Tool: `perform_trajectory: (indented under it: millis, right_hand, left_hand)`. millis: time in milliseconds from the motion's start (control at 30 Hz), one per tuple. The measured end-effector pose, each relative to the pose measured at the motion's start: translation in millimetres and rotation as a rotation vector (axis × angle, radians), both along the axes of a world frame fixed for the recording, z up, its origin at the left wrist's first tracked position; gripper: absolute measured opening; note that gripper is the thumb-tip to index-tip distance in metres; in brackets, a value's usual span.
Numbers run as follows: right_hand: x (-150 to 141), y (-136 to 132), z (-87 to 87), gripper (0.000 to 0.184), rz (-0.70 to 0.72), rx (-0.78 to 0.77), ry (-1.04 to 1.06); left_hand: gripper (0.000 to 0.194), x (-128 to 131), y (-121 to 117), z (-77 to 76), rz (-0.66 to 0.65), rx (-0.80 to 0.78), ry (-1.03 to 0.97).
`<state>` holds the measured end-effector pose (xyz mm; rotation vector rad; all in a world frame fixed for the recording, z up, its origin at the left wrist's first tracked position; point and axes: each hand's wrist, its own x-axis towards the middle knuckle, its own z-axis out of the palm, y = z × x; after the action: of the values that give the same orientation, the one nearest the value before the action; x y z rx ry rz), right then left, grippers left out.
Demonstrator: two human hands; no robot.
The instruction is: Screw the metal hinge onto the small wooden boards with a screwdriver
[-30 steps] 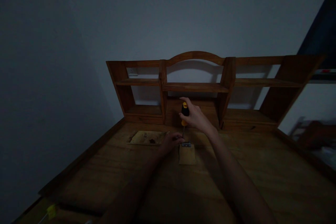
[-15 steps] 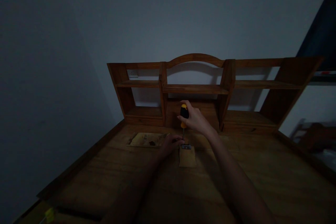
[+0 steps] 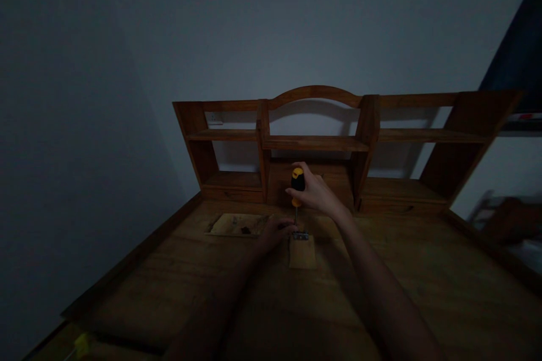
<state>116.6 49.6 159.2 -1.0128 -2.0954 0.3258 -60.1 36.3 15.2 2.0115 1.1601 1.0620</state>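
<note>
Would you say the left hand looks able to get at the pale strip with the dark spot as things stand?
Probably yes: the pale strip lies just beside the left hand with nothing visible between them, though that hand is close to the screwdriver.

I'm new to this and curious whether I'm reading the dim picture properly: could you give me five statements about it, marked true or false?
1. The right hand grips a screwdriver. True.
2. The screwdriver's handle is plain red. False: it is black and yellow.
3. The left hand has its fingertips close to a small metal piece. True.
4. The screwdriver lies flat on its side. False: it is held roughly upright, handle up and shaft pointing down.
5. A wooden shelf unit stands at the back of the wooden surface. True.
</note>
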Motion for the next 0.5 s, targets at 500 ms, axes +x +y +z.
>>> perform_trajectory:
  millis: [500]
  right_hand:
    - [1,-3,2.6,0.072,0.050,-0.018,0.007]
  left_hand:
    - [0.023,4,-7,7.9,0.053,-0.044,0.007]
